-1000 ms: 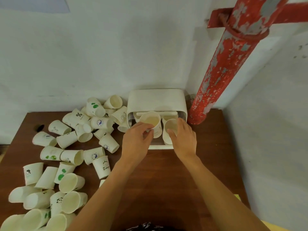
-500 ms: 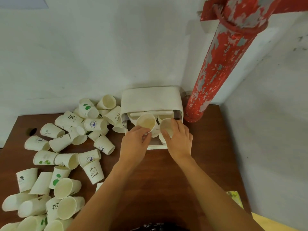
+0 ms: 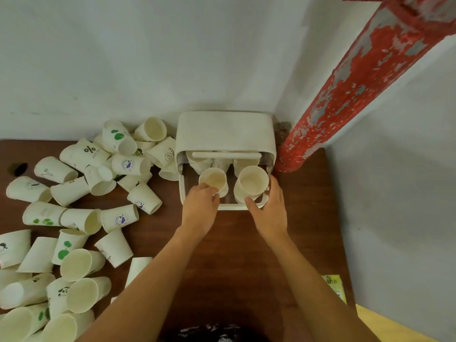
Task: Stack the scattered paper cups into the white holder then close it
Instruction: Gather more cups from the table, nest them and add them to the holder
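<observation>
We see both bare hands at the open front of the white rectangular plastic cup holder (image 3: 225, 130), which stands at the back of the dark brown wooden counter (image 3: 246, 255) against the pale wall.

The left hand (image 3: 200, 210) has its grip closed on the rim of a cream paper cup (image 3: 212, 179) that tilts with its mouth toward us in the holder's left side. The right hand (image 3: 269, 211) has its grip wrapped around a second, wider-looking cream paper cup (image 3: 252, 180) in the holder's right side, thumb below the rim and fingers (image 3: 272, 187) curled around the far side. The two held cups sit just beside each other without touching. Behind both grips, deeper inside the holder, more cups are nested, and a white bar (image 3: 225, 154) crosses the opening above them.

To the left of the left grip, well apart from it, lie the scattered white paper cups (image 3: 81, 218), most on their sides, some printed with green blobs, blue badges or a black percent sign. The nearest of them rest against the holder's left wall.

Beyond the right grip, a red pipe with peeling paint (image 3: 345, 95) rises from the counter's back corner.
</observation>
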`<action>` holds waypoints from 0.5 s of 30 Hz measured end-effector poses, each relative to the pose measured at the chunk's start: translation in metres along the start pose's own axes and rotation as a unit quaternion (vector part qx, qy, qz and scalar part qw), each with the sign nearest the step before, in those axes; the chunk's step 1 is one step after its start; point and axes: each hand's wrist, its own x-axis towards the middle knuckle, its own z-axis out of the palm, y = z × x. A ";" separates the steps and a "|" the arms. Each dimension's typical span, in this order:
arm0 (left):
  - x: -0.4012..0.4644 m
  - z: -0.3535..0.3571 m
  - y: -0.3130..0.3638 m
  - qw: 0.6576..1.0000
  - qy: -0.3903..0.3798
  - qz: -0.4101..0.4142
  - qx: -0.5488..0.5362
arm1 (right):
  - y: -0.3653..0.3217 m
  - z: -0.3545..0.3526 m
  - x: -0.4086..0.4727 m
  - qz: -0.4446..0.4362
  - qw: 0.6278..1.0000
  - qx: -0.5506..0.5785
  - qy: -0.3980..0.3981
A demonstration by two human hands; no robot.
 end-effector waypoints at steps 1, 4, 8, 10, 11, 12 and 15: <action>0.004 0.005 -0.001 1.000 -0.006 0.003 0.009 | 0.002 0.001 0.001 0.005 1.000 0.001 -0.007; 0.014 0.018 -0.006 0.999 -0.031 -0.002 0.025 | 0.006 0.007 0.008 0.031 0.999 0.034 -0.023; 0.022 0.027 -0.016 0.998 -0.043 -0.013 0.042 | 0.006 0.018 0.020 0.068 0.991 0.108 -0.030; 0.025 0.028 -0.020 0.998 -0.047 -0.016 0.040 | 0.005 0.023 0.026 0.081 0.987 0.134 -0.040; 0.026 0.029 -0.021 0.998 -0.050 -0.016 0.036 | 0.005 0.026 0.028 0.088 0.985 0.141 -0.042; 0.027 0.029 -0.022 0.998 -0.052 -0.015 0.030 | 0.005 0.029 0.031 0.094 0.984 0.148 -0.038; 0.028 0.028 -0.022 0.998 -0.061 -0.019 0.015 | 0.003 0.035 0.037 0.117 0.978 0.172 -0.005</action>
